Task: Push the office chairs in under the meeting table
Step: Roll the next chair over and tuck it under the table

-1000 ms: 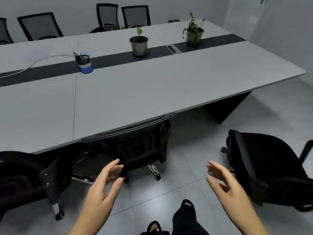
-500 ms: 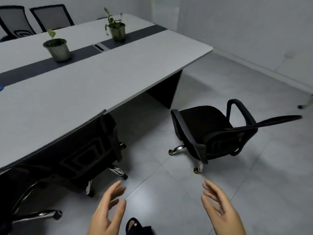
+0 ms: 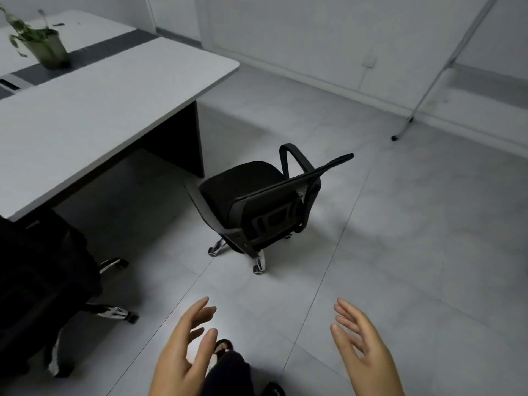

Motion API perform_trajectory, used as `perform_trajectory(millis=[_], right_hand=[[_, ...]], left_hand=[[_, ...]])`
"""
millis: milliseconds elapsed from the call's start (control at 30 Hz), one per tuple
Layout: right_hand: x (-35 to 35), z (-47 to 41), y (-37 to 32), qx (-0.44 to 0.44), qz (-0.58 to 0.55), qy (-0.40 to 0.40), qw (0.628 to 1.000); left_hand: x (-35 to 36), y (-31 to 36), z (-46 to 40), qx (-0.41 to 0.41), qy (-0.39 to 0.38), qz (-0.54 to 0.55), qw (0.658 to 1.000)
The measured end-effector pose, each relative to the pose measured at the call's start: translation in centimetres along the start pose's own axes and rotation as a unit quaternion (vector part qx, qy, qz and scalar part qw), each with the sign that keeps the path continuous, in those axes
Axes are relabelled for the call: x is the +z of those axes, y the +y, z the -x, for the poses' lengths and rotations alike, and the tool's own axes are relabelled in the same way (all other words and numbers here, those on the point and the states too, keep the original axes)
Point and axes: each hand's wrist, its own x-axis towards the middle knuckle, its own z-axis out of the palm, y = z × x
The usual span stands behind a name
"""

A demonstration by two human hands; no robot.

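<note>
A black office chair (image 3: pixel 257 201) on castors stands out on the grey floor, off the near right corner of the grey meeting table (image 3: pixel 94 110), its mesh back turned toward me. Another black chair (image 3: pixel 43 281) at the left edge sits tucked partly under the table. My left hand (image 3: pixel 185 350) and my right hand (image 3: pixel 363 347) hover low in the frame, fingers spread and relaxed, holding nothing, well short of the loose chair.
A potted plant (image 3: pixel 45 47) stands on the table's dark centre strip. A white stand leg (image 3: pixel 423 92) slants down to the floor at the far right by the wall. My foot (image 3: pixel 225 350) shows between my hands. Tiled floor stretches to the right.
The view has swung right and closer to the loose chair, which now sits mid-frame showing its back. Both hands stay raised and empty.
</note>
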Motion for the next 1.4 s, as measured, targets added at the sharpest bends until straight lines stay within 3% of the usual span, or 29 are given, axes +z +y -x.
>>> perform_trajectory(millis=[333,567,733,833,933,1067,1300,1400], right_hand=[[-4.2,-10.0,1.8,0.002,0.016,0.032,0.999],[-6.5,-22.6,-2.2,-0.029,0.027,0.041,0.998],[-6.7,-29.5,-4.1,-0.046,0.045,0.032,0.997],[-6.7,-33.7,-4.3,-0.077,0.117,-0.014,0.990],[-6.3,-38.9,-3.4,-0.156,0.256,-0.087,0.950],[-5.8,-46.5,0.1,-0.233,0.428,-0.219,0.846],[-5.7,-54.3,2.1,-0.374,0.457,-0.362,0.721],[-5.9,-56.4,2.7,-0.430,0.425,-0.393,0.693]], left_hand=[[7.9,2.3,-10.6,0.016,-0.033,-0.034,0.999],[11.7,5.7,-22.8,0.043,-0.030,-0.046,0.998],[13.8,5.5,-28.5,0.068,-0.052,-0.115,0.990],[14.7,3.7,-30.0,0.070,-0.087,-0.210,0.971],[15.2,1.1,-30.7,0.025,-0.104,-0.287,0.952],[16.6,-0.8,-31.5,0.008,-0.077,-0.404,0.911],[19.8,-1.3,-32.8,-0.006,-0.022,-0.484,0.875],[20.7,-1.1,-32.4,-0.013,0.011,-0.487,0.873]])
